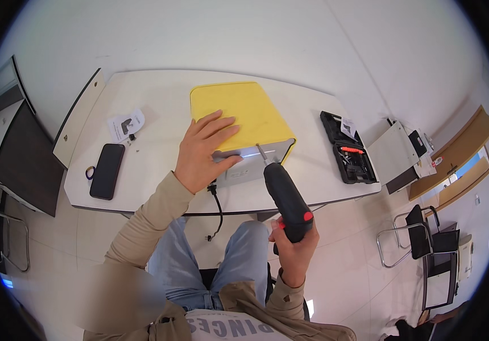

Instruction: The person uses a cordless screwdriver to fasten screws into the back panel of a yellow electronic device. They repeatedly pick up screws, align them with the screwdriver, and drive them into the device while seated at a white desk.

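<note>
A box-shaped device with a yellow casing (239, 111) and a grey panel (239, 169) facing me sits at the table's front edge. My left hand (204, 150) lies spread on its top, the thumb reaching down over the grey panel. In my right hand (298, 247) is a black cordless screwdriver (287, 199) with red buttons. Its metal bit (262, 153) points away from me, the tip at the upper edge of the grey panel near the right corner. Whether the tip sits in a screw is too small to tell.
A black power cord (218, 207) hangs from the device over the white table's edge. To the left lie a black phone (107, 171), a tape roll (90, 173), a paper leaflet (126, 126) and small dark parts (132, 137). An open black tool case (349, 150) lies right.
</note>
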A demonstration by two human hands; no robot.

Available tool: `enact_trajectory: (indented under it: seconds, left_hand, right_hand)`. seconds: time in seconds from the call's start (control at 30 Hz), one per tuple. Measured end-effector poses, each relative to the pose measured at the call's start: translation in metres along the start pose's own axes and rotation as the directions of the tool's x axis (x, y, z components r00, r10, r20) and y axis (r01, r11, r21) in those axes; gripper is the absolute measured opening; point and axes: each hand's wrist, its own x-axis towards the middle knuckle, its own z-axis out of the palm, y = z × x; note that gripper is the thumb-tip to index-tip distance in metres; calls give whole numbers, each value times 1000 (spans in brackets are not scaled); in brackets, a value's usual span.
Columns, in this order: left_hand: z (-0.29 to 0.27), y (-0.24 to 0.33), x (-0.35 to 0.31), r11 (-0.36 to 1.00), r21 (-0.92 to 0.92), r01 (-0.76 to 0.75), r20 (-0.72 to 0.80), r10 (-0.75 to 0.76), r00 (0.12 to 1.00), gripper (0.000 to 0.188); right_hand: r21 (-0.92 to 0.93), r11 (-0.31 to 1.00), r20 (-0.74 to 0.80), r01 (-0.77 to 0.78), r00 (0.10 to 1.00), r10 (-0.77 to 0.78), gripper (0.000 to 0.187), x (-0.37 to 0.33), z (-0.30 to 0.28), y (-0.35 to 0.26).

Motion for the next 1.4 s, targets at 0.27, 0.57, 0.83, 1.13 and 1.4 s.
enact_trajectory:
  seconds: [0.27, 0.57, 0.83, 1.13, 1.4]
  left_hand:
    - [0, 0, 1, 1000, 1, -24, -24, 24, 999, 61]
    - [-2, 0, 2, 997, 31, -67, -14, 67, 998, 57]
    - [0, 0, 0, 999, 22, -47, 1, 47, 999, 57]
    - [-3, 16, 8, 978, 166, -123, 28, 120, 992, 40]
    - [6, 36, 34, 949, 129, -287, 76, 279, 957, 23]
  right_hand:
    - [-146, 987, -16, 68, 997, -71, 57, 0, -3, 2]
    - [-138, 988, -27, 62, 997, -66, 54, -2, 1, 0]
    - [-14, 1000, -5, 25, 1000, -25, 55, 0, 2, 9]
    - [90, 995, 8, 34, 999, -35, 57, 0, 6, 15]
    - [133, 989, 7, 61, 998, -63, 57, 0, 2, 18]
